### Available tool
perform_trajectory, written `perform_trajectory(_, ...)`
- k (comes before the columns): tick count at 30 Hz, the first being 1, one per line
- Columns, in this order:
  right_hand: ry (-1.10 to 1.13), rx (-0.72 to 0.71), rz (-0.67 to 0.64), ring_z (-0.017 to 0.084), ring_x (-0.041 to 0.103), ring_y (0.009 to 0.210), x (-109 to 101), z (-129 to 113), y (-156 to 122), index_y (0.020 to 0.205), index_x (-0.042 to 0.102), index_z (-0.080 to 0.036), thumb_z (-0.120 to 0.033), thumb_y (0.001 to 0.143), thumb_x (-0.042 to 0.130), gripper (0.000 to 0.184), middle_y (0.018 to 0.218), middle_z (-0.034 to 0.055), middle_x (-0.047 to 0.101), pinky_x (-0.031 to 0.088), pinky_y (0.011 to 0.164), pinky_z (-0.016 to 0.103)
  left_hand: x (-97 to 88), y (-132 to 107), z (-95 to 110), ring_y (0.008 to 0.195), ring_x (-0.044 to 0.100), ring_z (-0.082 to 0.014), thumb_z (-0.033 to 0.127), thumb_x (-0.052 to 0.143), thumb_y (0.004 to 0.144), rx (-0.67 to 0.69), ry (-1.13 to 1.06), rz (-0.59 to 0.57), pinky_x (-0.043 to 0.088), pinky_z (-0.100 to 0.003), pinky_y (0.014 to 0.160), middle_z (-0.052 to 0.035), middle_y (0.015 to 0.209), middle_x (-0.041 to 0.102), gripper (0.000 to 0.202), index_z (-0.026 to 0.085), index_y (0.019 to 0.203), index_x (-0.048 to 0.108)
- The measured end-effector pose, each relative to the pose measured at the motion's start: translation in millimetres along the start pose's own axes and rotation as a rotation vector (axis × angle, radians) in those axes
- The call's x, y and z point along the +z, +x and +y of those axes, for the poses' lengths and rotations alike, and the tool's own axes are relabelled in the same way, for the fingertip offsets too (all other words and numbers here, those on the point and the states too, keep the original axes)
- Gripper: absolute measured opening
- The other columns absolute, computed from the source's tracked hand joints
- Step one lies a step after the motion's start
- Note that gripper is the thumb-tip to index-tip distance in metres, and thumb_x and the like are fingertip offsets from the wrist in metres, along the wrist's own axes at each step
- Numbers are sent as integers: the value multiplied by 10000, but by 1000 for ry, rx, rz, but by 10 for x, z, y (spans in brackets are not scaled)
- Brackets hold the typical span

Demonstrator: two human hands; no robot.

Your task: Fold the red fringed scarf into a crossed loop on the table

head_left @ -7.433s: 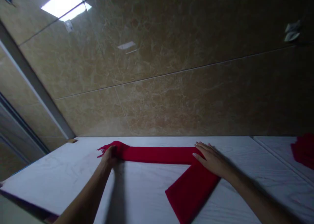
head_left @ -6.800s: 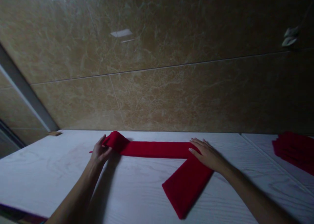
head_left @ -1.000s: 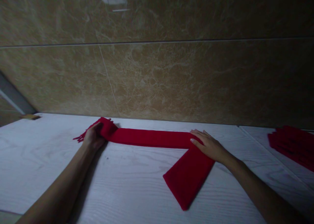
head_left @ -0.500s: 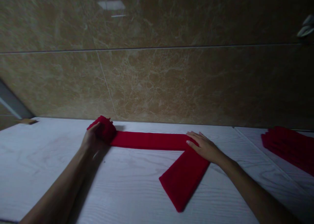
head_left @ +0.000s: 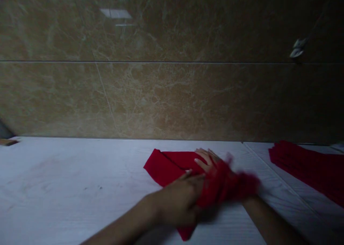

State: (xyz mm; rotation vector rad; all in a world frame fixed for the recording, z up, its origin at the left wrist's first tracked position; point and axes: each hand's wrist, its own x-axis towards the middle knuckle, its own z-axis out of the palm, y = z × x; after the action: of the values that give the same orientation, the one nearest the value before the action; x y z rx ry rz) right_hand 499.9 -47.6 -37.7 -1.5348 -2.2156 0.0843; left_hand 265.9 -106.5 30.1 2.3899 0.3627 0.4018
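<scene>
Swung rightward since the earlier frame, the red scarf's loose end point(head_left: 224, 186) now crosses the right wrist, clutched by the blurred left hand point(head_left: 182, 198). Palm down, the right hand point(head_left: 208, 159) lies flat on the folded red scarf point(head_left: 172, 166), against the white bench point(head_left: 53, 173). More red cloth point(head_left: 309, 169) sits right of both hands.

No readable text, labels, brands, numbers or signs anywhere in view.
</scene>
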Motion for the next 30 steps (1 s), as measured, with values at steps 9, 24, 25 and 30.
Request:
perform_trajectory(9,8,8,-11,246,467,1388,-64,-63,21,1353,588,-223,-394,966,443,447,1447,114,569,259,1199,528,-106,-165,30,1402,445,-299,336,644,909,96,144,-116,316,-481,1178,-75,1509,502,667,302,1527,395)
perform_trajectory(24,101,407,-303,192,614,731,-666,-1096,-458,851,602,-230,-559,821,641,332,822,29,702,346,577,276,-945,-151,-1005,870,687,-229,426,501,923,-237,66,473,485,-308,777,-102,965,766,350,182,989,742)
perform_trajectory(25,100,424,-333,194,610,738,-652,-1117,-464,860,605,-226,-560,797,666,345,833,30,700,342,581,277,-924,-104,-984,856,682,-219,412,494,927,-218,94,401,478,-295,765,-95,959,765,346,177,997,738)
perform_trajectory(30,214,395,-462,198,617,781,-590,-1191,-367,768,625,-188,-405,733,736,246,868,46,700,382,630,284,-866,34,-926,709,619,-173,433,461,939,-223,237,114,431,-247,669,-44,822,737,373,174,917,728)
